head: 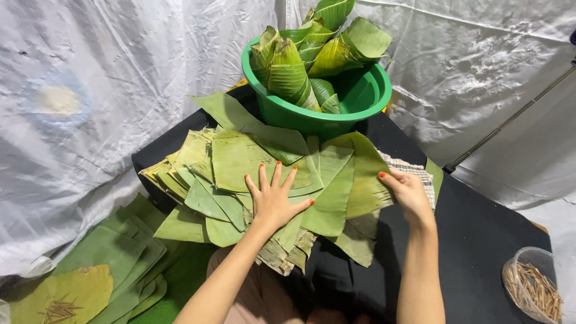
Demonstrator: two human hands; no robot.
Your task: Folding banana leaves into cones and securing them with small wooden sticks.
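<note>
Head view is looking down on a black table (480, 240) where a fanned pile of cut banana leaves (264, 180) is lying. The left hand (273, 198) is pressing flat on top of the pile, fingers spread wide and released — gripping nothing, only resting on the leaves. The right hand (408, 192) is working at the pile's right edge, thumb and fingers pinching the rim of one leaf piece (366, 180) and lifting it slightly off a checked cloth (414, 174) that is peeking out beneath.

Just behind the pile a green plastic basin (366, 96) is standing, touching the farthest leaves and holding folded leaf cones (288, 69) that are poking up above its rim. At the lower left more flat leaves (114, 258) are lying stacked below the table, with a few thin sticks (59, 311) on the nearest one. At the lower right corner a clear tub (528, 264) is holding more sticks — well apart from both hands.
</note>
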